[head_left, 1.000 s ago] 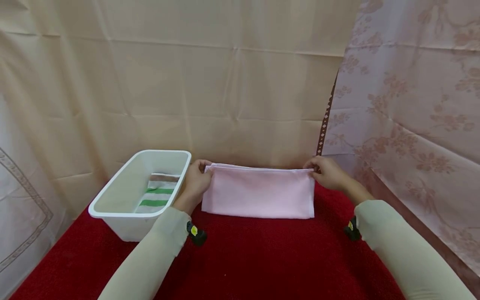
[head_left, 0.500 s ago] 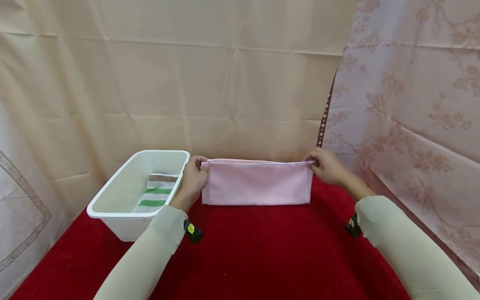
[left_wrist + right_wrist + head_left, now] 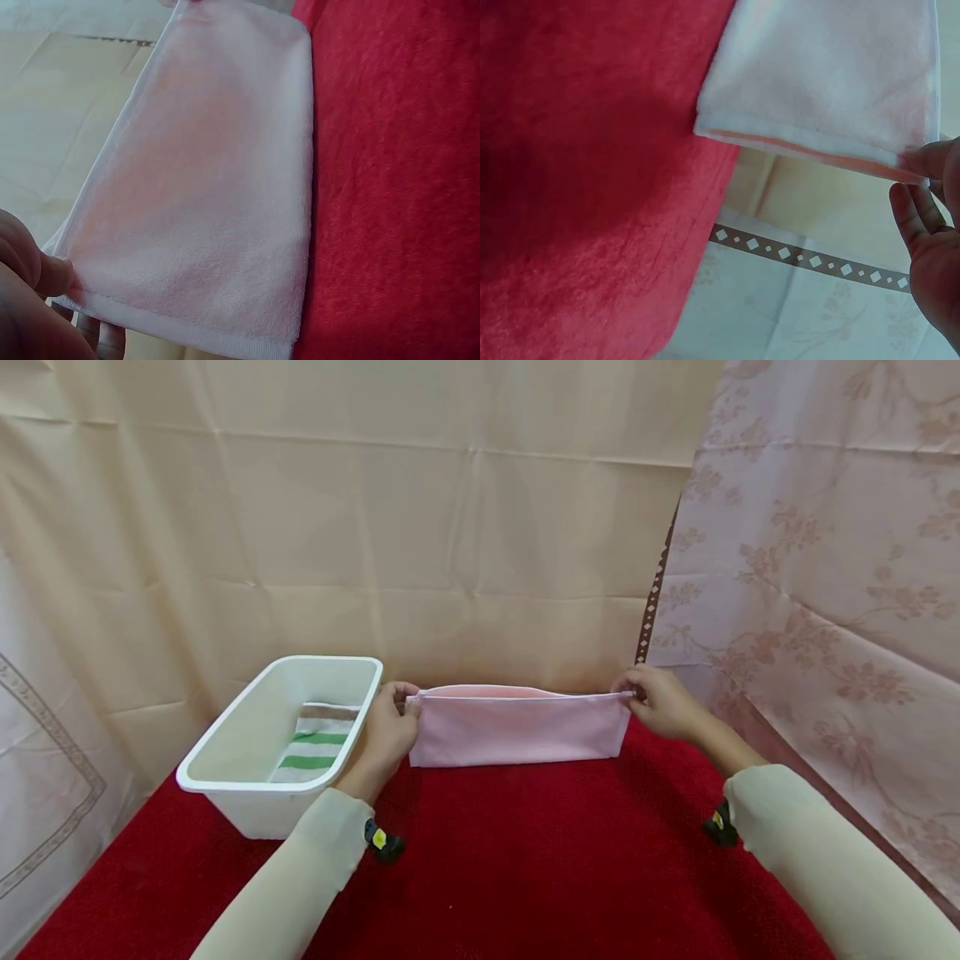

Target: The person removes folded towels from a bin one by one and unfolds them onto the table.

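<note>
A folded pink towel [image 3: 517, 731] with white edges is stretched between both hands above the red cloth, its top edge parted into layers. My left hand [image 3: 386, 735] pinches its upper left corner, thumb in front. At the upper right corner, my right hand [image 3: 660, 700] pinches the edge between thumb and fingers. In the left wrist view the towel [image 3: 202, 172] hangs beside the red surface, with the thumb on its corner. The right wrist view shows the towel's side edge [image 3: 802, 142] with an orange-pink inner layer between the folds.
Left of the towel stands a white plastic basin [image 3: 281, 787], close to my left forearm. A striped green, white and brown cloth [image 3: 315, 747] lies inside it. Red cloth [image 3: 510, 860] covers the table. Beige curtain [image 3: 420, 527] hangs behind, and a floral curtain [image 3: 840, 568] on the right.
Both hands rose slightly with the towel, then lowered a little. The towel's lower edge has moved up and away, and the gap between its top layers has widened. The basin stays put.
</note>
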`<state>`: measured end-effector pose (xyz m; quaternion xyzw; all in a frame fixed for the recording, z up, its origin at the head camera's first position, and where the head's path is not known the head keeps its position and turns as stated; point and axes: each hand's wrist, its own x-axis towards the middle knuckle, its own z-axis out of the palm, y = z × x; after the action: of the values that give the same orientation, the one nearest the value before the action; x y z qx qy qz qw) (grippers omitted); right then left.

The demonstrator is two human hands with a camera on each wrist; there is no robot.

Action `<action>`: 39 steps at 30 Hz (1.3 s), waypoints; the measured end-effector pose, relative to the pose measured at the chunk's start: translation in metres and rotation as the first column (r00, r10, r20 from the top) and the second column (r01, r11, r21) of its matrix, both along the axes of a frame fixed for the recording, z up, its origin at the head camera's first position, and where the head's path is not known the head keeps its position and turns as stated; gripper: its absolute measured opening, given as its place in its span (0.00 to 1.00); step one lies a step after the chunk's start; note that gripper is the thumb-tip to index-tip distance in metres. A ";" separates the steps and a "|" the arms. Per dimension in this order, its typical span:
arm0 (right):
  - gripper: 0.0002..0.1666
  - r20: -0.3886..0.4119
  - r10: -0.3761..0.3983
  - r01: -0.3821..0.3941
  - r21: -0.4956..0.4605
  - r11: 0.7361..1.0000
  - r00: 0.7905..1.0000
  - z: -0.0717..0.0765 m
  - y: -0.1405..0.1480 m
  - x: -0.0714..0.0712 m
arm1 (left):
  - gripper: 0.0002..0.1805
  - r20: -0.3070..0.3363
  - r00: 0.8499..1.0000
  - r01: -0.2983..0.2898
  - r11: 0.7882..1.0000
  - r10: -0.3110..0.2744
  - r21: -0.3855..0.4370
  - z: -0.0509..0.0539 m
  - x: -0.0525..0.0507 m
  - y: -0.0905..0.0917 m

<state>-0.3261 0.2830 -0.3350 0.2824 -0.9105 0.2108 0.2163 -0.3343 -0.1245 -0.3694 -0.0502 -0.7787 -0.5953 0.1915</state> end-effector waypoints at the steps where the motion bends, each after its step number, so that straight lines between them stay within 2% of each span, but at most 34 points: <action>1: 0.11 0.000 0.006 -0.006 0.005 1.000 1.000 -0.001 0.001 0.002 | 0.07 -0.003 1.000 0.007 1.000 -0.008 -0.012 0.000 0.002 0.000; 9: 0.15 0.005 0.059 -0.059 0.053 0.997 0.998 -0.008 0.007 0.026 | 0.06 0.033 0.997 0.074 0.995 -0.072 -0.064 -0.001 0.026 -0.008; 15: 0.17 0.040 0.083 -0.086 0.081 0.993 0.996 -0.019 0.011 0.040 | 0.05 0.083 0.989 0.131 0.982 -0.121 -0.133 -0.004 0.043 -0.014; 20: 0.17 0.125 0.085 -0.099 0.113 0.989 0.988 -0.028 0.011 0.051 | 0.04 0.128 0.978 0.182 0.970 -0.162 -0.160 -0.010 0.057 -0.018; 23: 0.17 0.203 0.097 -0.124 0.125 0.984 0.974 -0.032 0.009 0.058 | 0.05 0.141 0.973 0.208 0.955 -0.181 -0.212 -0.016 0.064 -0.021; 27: 0.18 0.256 0.136 -0.178 0.148 0.973 0.957 -0.037 0.007 0.069 | 0.07 0.133 0.968 0.244 0.924 -0.213 -0.296 -0.024 0.074 -0.027; 33: 0.20 0.302 0.185 -0.254 0.204 0.946 0.935 -0.045 0.002 0.083 | 0.12 0.109 0.957 0.288 0.844 -0.268 -0.453 -0.029 0.086 -0.034; 39: 0.21 0.372 0.211 -0.306 0.218 0.927 0.904 -0.051 -0.002 0.094 | 0.14 0.075 0.933 0.336 0.776 -0.353 -0.533 -0.035 0.097 -0.043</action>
<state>-0.2320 0.2812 -0.3860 0.3877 -0.9082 0.1570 -0.0157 -0.2374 -0.1671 -0.4046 -0.2520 -0.8885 -0.3772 0.0691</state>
